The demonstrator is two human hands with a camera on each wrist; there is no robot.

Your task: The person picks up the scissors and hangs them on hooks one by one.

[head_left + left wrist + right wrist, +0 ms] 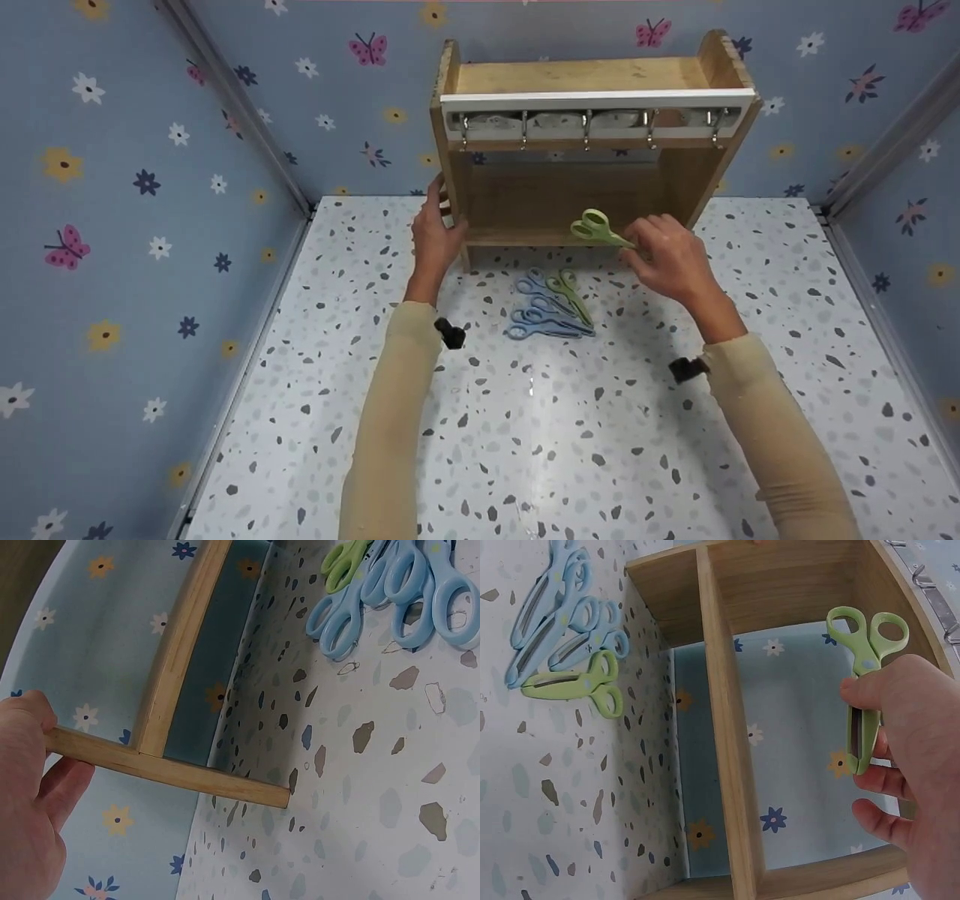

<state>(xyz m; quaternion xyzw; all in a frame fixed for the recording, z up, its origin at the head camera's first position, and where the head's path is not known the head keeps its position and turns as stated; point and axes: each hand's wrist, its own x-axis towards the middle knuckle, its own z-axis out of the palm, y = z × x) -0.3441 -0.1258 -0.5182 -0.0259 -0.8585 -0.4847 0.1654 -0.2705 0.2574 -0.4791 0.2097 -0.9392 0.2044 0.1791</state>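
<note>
My right hand (671, 255) pinches a pair of light green scissors (866, 660) by the blade end, handle loops up, in front of the wooden rack (570, 195). In the left wrist view, my left hand (30, 795) grips the edge of the rack's side panel (225, 784), thumb on one face and fingers on the other. A row of metal hooks (587, 129) runs along the white strip (480, 105) near the rack's top. On the table before the rack lie several light blue scissors (544, 322) and one green pair (571, 296), close together.
The speckled white table (525, 435) extends in front of the rack. Blue walls with flowers and butterflies (367, 49) stand behind and on both sides. Black wrist cameras (451, 333) are fixed at both sleeves.
</note>
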